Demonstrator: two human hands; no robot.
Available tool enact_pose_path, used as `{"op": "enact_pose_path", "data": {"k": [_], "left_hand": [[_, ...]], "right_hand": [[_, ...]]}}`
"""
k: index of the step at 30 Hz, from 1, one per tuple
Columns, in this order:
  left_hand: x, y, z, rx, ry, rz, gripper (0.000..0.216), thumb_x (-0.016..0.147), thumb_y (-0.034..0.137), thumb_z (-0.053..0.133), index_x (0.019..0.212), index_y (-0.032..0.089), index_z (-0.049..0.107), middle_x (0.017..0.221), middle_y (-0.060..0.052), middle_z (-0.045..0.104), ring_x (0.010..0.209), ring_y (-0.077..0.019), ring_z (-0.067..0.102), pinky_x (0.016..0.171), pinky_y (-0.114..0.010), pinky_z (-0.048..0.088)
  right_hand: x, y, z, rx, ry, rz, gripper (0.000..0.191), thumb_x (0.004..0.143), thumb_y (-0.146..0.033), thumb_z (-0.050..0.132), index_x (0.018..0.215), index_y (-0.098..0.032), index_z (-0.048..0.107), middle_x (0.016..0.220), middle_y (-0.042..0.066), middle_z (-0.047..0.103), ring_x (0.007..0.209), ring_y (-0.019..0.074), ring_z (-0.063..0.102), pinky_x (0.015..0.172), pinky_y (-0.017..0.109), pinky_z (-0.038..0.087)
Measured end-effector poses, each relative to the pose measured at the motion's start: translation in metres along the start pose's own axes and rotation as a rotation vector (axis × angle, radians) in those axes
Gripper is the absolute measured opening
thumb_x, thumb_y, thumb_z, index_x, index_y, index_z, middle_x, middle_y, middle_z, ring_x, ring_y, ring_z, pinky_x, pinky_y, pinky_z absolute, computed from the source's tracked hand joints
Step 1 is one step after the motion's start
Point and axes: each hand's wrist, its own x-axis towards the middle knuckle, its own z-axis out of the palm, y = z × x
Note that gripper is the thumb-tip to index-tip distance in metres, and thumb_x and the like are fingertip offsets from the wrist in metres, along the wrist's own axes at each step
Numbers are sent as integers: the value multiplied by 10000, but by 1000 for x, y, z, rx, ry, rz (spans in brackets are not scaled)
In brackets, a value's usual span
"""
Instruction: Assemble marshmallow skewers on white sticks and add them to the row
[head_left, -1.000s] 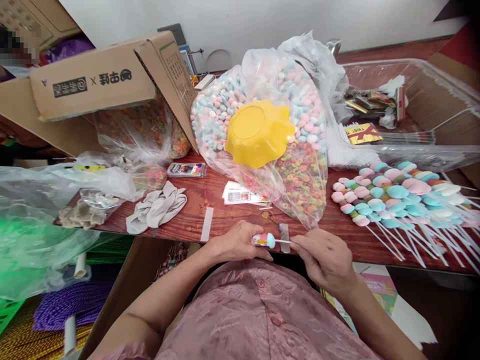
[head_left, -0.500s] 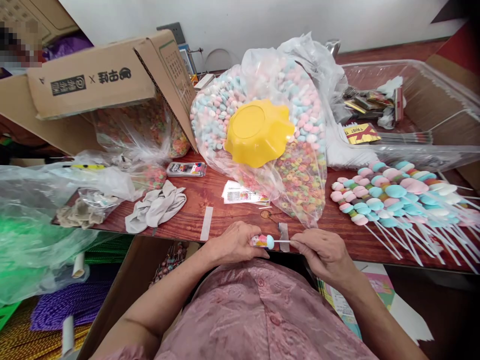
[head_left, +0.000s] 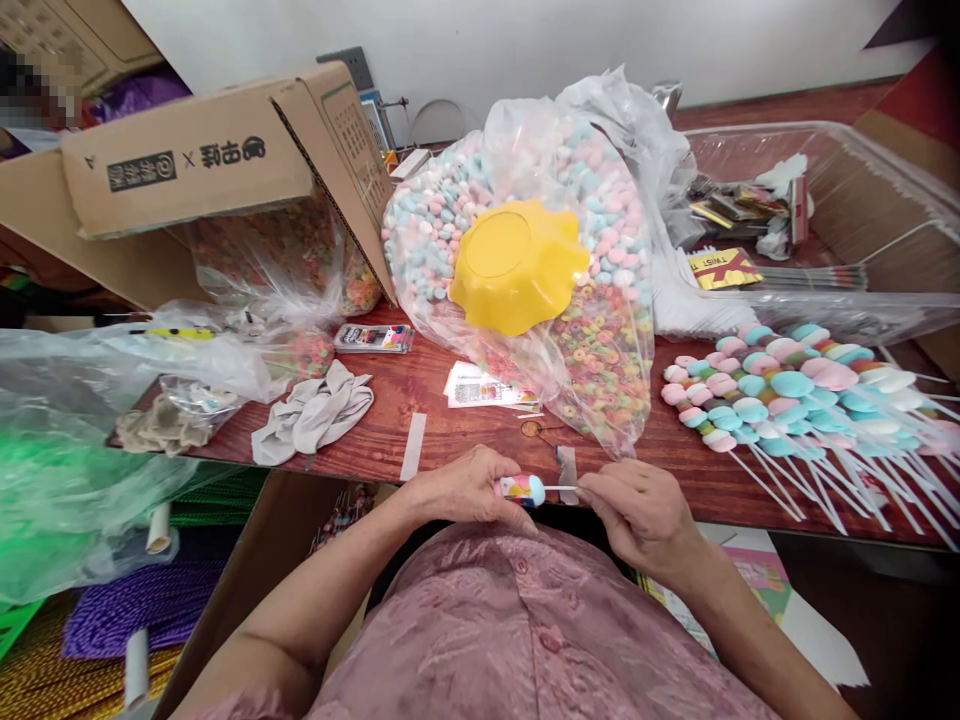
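Observation:
My left hand (head_left: 463, 487) is closed around the candy end of a candy skewer (head_left: 525, 490), whose pink, yellow and blue pieces show between my fingers. My right hand (head_left: 637, 510) pinches the white stick of the same skewer. Both hands sit at the near edge of the red-brown table (head_left: 390, 430), close to my body. A pile of finished candy skewers (head_left: 780, 395) lies on the table to the right. A big clear bag of pastel and ring candies (head_left: 555, 250) stands behind my hands, with a yellow bowl (head_left: 517, 265) resting on it.
A tilted cardboard box (head_left: 202, 160) and bags of coloured ring candy (head_left: 300, 270) stand at the back left. Grey gloves (head_left: 315, 415) and a small packet (head_left: 373, 338) lie on the table. A clear plastic tray (head_left: 825, 210) with wrappers fills the back right. Plastic bags (head_left: 75, 450) hang left.
Both hands have shifted a little to the left with the skewer, and the candy pieces sit slightly deeper in my left fingers. Nothing else has moved.

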Motion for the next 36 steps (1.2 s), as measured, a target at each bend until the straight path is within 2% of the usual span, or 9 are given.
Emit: {"op": "enact_pose_path", "data": {"k": [5, 9, 13, 19, 23, 28, 31, 34, 36], "left_hand": [[2, 0, 2, -56, 26, -21, 486, 614, 545, 805, 622, 157, 512, 607, 74, 389, 589, -78, 320, 521, -223, 241], [2, -2, 0, 12, 142, -43, 485, 587, 567, 817, 661, 149, 582, 620, 71, 445, 612, -88, 373, 544, -222, 259], [0, -2, -2, 168, 261, -25, 474, 632, 596, 783, 718, 156, 630, 636, 58, 510, 633, -105, 423, 569, -227, 270], [3, 0, 7, 369, 231, 37, 382, 657, 503, 800, 681, 166, 623, 594, 52, 515, 581, -109, 430, 573, -238, 261], [4, -3, 11, 439, 253, 45, 355, 688, 495, 779, 713, 175, 628, 638, 33, 567, 604, -126, 475, 568, -242, 265], [-3, -8, 2, 515, 336, 41, 420, 661, 530, 796, 871, 191, 665, 819, -13, 671, 745, -177, 579, 626, -250, 318], [-6, -11, 0, 574, 361, -7, 243, 744, 406, 731, 730, 182, 638, 736, -19, 651, 674, -166, 566, 592, -265, 301], [-5, -17, 2, 655, 478, -6, 74, 756, 231, 649, 710, 181, 619, 746, -30, 650, 687, -168, 569, 615, -275, 323], [-4, -21, 5, 712, 571, 2, 63, 769, 219, 621, 718, 182, 615, 760, -40, 653, 714, -176, 573, 644, -285, 340]], "right_hand": [[5, -5, 3, -107, 12, -59, 237, 909, -74, 462, 744, -172, 601, 634, 17, 575, 582, 127, 443, 592, 273, 323], [2, -4, 3, -75, -29, -66, 230, 910, -71, 458, 749, -168, 591, 622, 7, 560, 586, 129, 468, 591, 280, 313], [-4, -4, 5, -60, -91, -7, 236, 906, -51, 436, 759, -169, 579, 609, -8, 549, 566, 119, 463, 587, 279, 293], [0, -14, 12, -37, -142, -26, 286, 903, -49, 389, 702, -172, 551, 600, 1, 516, 567, 127, 439, 588, 284, 277], [9, -20, 14, -37, -78, -42, 276, 891, -44, 390, 709, -175, 551, 592, 5, 514, 561, 133, 426, 579, 287, 273], [12, -20, 9, -13, 21, -25, 232, 881, -18, 432, 801, -173, 585, 611, 2, 563, 564, 125, 457, 581, 275, 295], [8, -21, 8, -6, 15, -10, 210, 886, -18, 456, 838, -165, 597, 632, 9, 594, 576, 125, 491, 591, 270, 312], [2, -22, 12, -31, 12, 0, 190, 913, -56, 474, 815, -162, 597, 615, 8, 595, 557, 124, 495, 584, 273, 309], [-2, -23, 16, -44, 5, 49, 195, 933, -88, 474, 802, -163, 597, 611, 5, 595, 543, 117, 504, 572, 273, 302]]}}
